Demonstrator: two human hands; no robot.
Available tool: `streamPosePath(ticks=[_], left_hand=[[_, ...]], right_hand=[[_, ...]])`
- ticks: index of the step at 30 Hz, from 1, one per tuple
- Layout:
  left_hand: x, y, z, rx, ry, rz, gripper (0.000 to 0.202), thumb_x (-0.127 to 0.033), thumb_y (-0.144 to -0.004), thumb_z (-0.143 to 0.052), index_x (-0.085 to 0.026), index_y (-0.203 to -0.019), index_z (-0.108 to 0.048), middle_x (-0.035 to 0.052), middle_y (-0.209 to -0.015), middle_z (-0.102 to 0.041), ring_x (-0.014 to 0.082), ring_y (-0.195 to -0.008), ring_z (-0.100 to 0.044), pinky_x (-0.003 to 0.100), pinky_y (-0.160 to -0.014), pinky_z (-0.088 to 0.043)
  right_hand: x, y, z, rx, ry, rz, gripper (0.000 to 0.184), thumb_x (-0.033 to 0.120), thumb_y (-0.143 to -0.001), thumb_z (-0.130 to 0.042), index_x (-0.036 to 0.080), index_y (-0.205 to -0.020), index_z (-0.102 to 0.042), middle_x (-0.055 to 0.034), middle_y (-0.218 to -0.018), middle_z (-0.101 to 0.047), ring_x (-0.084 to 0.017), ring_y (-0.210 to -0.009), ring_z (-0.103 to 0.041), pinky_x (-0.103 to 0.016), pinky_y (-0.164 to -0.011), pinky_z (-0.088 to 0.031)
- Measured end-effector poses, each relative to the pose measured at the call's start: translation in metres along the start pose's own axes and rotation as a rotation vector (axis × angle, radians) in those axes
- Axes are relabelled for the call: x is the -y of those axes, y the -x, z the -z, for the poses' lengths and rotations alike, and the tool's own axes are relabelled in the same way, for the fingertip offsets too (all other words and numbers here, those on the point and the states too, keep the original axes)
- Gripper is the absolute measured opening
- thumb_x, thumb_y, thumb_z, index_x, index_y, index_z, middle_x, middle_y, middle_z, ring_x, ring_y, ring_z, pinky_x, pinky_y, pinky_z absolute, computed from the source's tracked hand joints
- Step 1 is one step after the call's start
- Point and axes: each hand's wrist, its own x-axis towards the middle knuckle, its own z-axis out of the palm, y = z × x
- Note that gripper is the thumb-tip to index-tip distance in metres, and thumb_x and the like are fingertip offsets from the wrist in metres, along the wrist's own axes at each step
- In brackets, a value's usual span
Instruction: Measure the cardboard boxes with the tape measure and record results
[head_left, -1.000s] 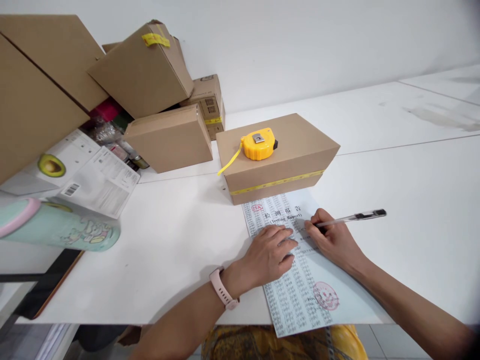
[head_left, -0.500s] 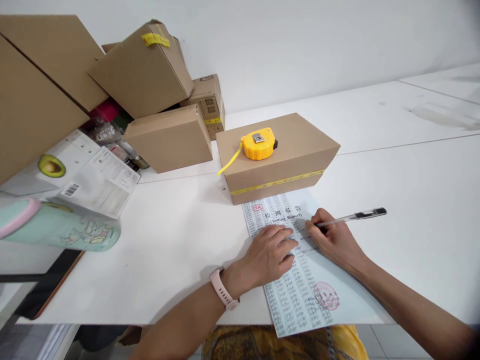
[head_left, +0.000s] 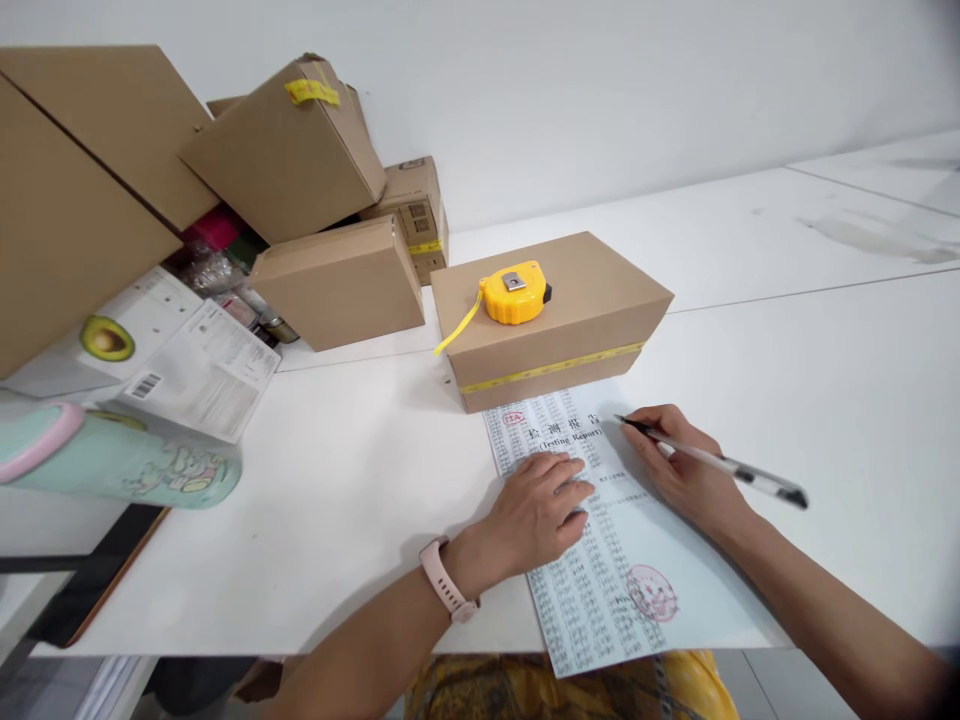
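A pale blue printed sheet (head_left: pixel 592 570) headed "Testing Report" lies on the white table, with rows of small handwritten-looking characters and a red round stamp. My left hand (head_left: pixel 541 508) rests flat on its left part, fingers loosely spread, holding nothing. A pink watch is on that wrist. My right hand (head_left: pixel 686 465) grips a clear pen (head_left: pixel 739 468) with a black cap end, over the sheet's upper right. The pen's tip points left, near the heading; whether it touches the paper I cannot tell. Behind the sheet's top edge stands a cardboard box (head_left: pixel 555 335) bearing a yellow tape measure (head_left: pixel 514 293).
Several cardboard boxes (head_left: pixel 337 285) are stacked at the back left. A white avocado-print box (head_left: pixel 202 350) and a mint-green bottle (head_left: pixel 157 465) with a pink band stand at the left. The table's front edge (head_left: pixel 300 650) runs close below my forearms.
My right hand has shifted slightly right, and the pen has swung so its rear end points lower and its tip shows higher, near the heading. My left hand stays in place.
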Motion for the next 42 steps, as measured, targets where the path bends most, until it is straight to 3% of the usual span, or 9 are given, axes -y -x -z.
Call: streamPosePath(ticks=[5,8,15,20,24,28,31,35,42], left_hand=[[-0.004,-0.004,0.004,-0.111,-0.001,-0.023,0.019,-0.023,-0.096,-0.054,-0.016,-0.107,-0.067,0.011,-0.117,-0.072,0.0239,-0.112,-0.066,0.039,-0.099,-0.057],[-0.004,-0.012,0.016,-0.303,-0.034,0.001,0.017,-0.023,-0.096,-0.052,-0.018,-0.107,-0.065,0.0106,-0.11,-0.072,0.0226,-0.106,-0.067,0.04,-0.092,-0.059],[0.018,-0.076,0.089,-0.664,-0.201,0.161,0.027,-0.02,-0.093,-0.062,-0.022,-0.119,-0.057,0.0135,-0.125,-0.066,0.0291,-0.122,-0.059,0.053,-0.106,-0.045],[0.043,-0.134,0.123,-0.452,0.037,0.616,0.081,-0.03,-0.068,-0.087,-0.02,-0.138,-0.046,0.0203,-0.149,-0.048,0.0387,-0.144,-0.037,0.055,-0.119,-0.025],[0.05,-0.146,0.13,-0.464,0.297,0.719,0.074,-0.03,-0.066,-0.087,-0.018,-0.129,-0.05,0.0202,-0.136,-0.057,0.0376,-0.134,-0.05,0.052,-0.113,-0.034],[0.032,-0.138,0.138,-0.456,0.54,0.684,0.052,-0.054,-0.086,-0.062,-0.018,-0.121,-0.053,0.0153,-0.119,-0.067,0.0303,-0.112,-0.065,0.044,-0.091,-0.053],[0.011,-0.136,0.145,-0.38,0.74,0.65,0.049,-0.061,-0.09,-0.047,-0.018,-0.11,-0.06,0.0131,-0.11,-0.07,0.0281,-0.102,-0.068,0.034,-0.07,-0.056],[-0.006,-0.137,0.148,-0.365,0.844,0.638,0.051,-0.062,-0.083,-0.06,-0.017,-0.106,-0.062,0.0115,-0.103,-0.071,0.0276,-0.097,-0.068,0.029,-0.061,-0.051],[-0.002,-0.13,0.153,-0.426,0.817,0.679,0.056,-0.062,-0.075,-0.072,-0.017,-0.107,-0.061,0.0094,-0.098,-0.071,0.0252,-0.091,-0.068,0.028,-0.061,-0.051]], right_hand=[[-0.018,-0.004,0.002,0.078,0.192,0.238,0.026,0.022,-0.093,-0.046,0.027,-0.106,-0.067,-0.0077,-0.099,-0.063,-0.025,-0.086,-0.062,-0.036,-0.07,-0.048],[-0.022,-0.005,-0.002,0.032,0.247,0.344,0.035,0.013,-0.091,-0.042,0.027,-0.112,-0.066,-0.0081,-0.098,-0.064,-0.026,-0.09,-0.062,-0.035,-0.067,-0.049],[-0.02,-0.007,-0.003,-0.107,0.322,0.392,0.036,0.008,-0.088,-0.043,0.024,-0.115,-0.061,-0.0068,-0.095,-0.068,-0.023,-0.087,-0.067,-0.031,-0.058,-0.052],[-0.02,-0.006,-0.002,-0.158,0.273,0.35,0.03,0.012,-0.091,-0.043,0.025,-0.112,-0.061,-0.0061,-0.094,-0.069,-0.021,-0.081,-0.069,-0.031,-0.058,-0.053],[-0.011,0.0,0.004,-0.235,0.122,0.298,0.026,0.019,-0.094,-0.044,0.025,-0.111,-0.063,-0.0057,-0.095,-0.069,-0.017,-0.068,-0.064,-0.03,-0.053,-0.049],[0.022,-0.005,0.024,-0.307,-0.201,0.102,0.022,0.034,-0.095,-0.053,0.024,-0.11,-0.066,-0.0078,-0.099,-0.069,-0.02,-0.075,-0.061,-0.029,-0.053,-0.047],[0.063,-0.029,0.043,-0.079,-0.536,-0.084,0.029,0.047,-0.094,-0.056,0.023,-0.097,-0.071,-0.0079,-0.098,-0.07,-0.02,-0.082,-0.062,-0.033,-0.07,-0.053],[0.114,-0.068,0.062,0.233,-0.875,-0.239,0.037,0.052,-0.093,-0.056,0.02,-0.089,-0.073,-0.009,-0.099,-0.07,-0.019,-0.087,-0.061,-0.03,-0.072,-0.051],[0.148,-0.096,0.063,0.35,-0.776,-0.262,0.034,0.052,-0.083,-0.074,0.019,-0.075,-0.07,-0.004,-0.079,-0.064,-0.014,-0.073,-0.055,-0.025,-0.061,-0.043]])
